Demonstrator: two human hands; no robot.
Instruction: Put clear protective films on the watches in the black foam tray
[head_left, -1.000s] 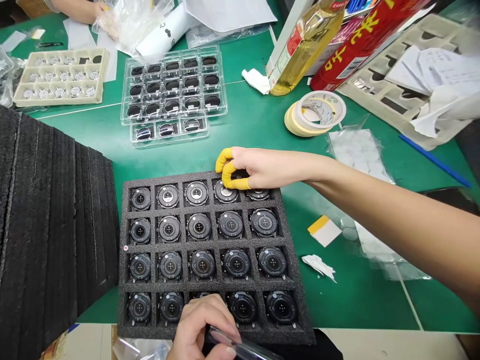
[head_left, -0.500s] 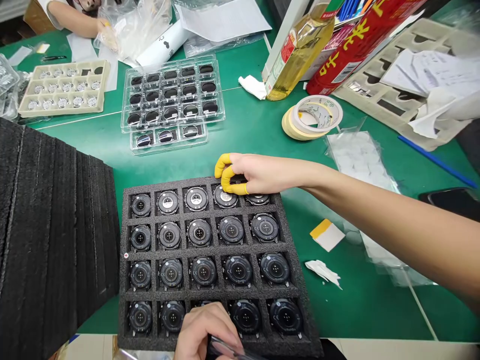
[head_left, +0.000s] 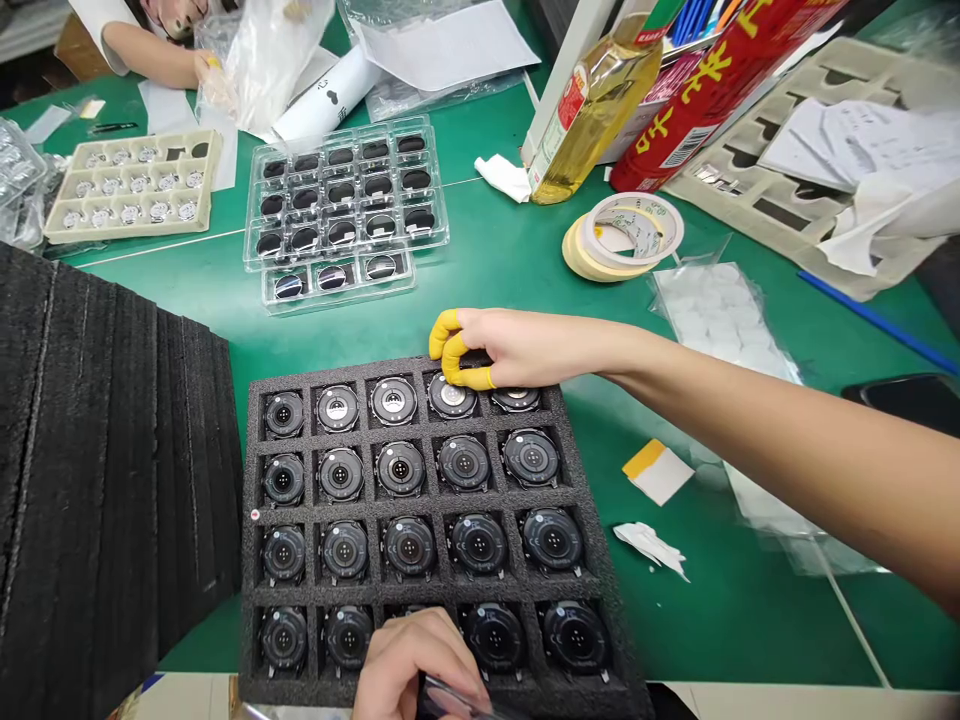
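A black foam tray (head_left: 442, 495) holds rows of round watch cases (head_left: 405, 545), back side up, one to a compartment. My right hand (head_left: 487, 350), with yellow finger covers on thumb and fingers, reaches over the far row. Its fingers curl to a pinch at the fourth watch case (head_left: 452, 396); whether they grip it or the tray rim cannot be made out. At the near edge my left hand (head_left: 420, 665) is closed around a dark glossy thing (head_left: 454, 700), mostly out of frame, and partly covers a watch case in the near row.
Stacked black foam sheets (head_left: 112, 480) stand at left. Clear trays of dark round lenses (head_left: 341, 205) and a beige tray of watch parts (head_left: 135, 185) lie beyond. Tape rolls (head_left: 630, 235), an oil bottle (head_left: 592, 110) and a phone (head_left: 907, 400) are at right. A co-worker's arm (head_left: 150, 55) reaches in.
The view has shifted slightly, so the tray sits a little lower and to the right. Both my hands keep their pose. The co-worker's plastic bag has moved a bit.
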